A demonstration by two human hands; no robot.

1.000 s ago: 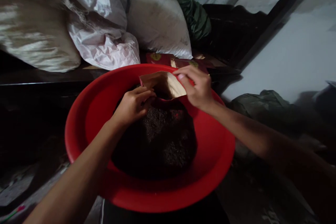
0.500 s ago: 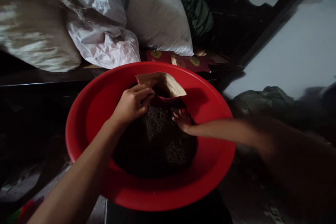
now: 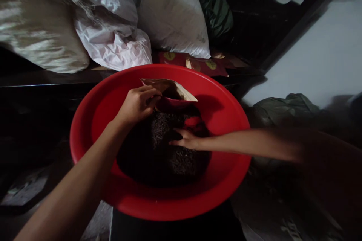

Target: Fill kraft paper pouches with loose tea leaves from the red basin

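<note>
A wide red plastic basin holds a heap of dark, dry, loose bits that look like tea leaves. My left hand pinches the left side of an opened pouch, red outside and pale tan inside. The pouch sits on the heap near the basin's far side, its mouth gaping upward. My right hand lies palm down on the heap in front of the pouch. Its visible fingers are spread, with their tips partly lost in the dark bits.
Flat red pouches with yellow emblems lie on a dark shelf behind the basin. Large white sacks and a dark green bag stand there too. Another green bag is at the right, by a pale wall.
My right hand has slid left and nearer to me across the heap, uncovering red basin surface. My left hand and the pouch have shifted slightly left, and the pouch's mouth looks narrower.
</note>
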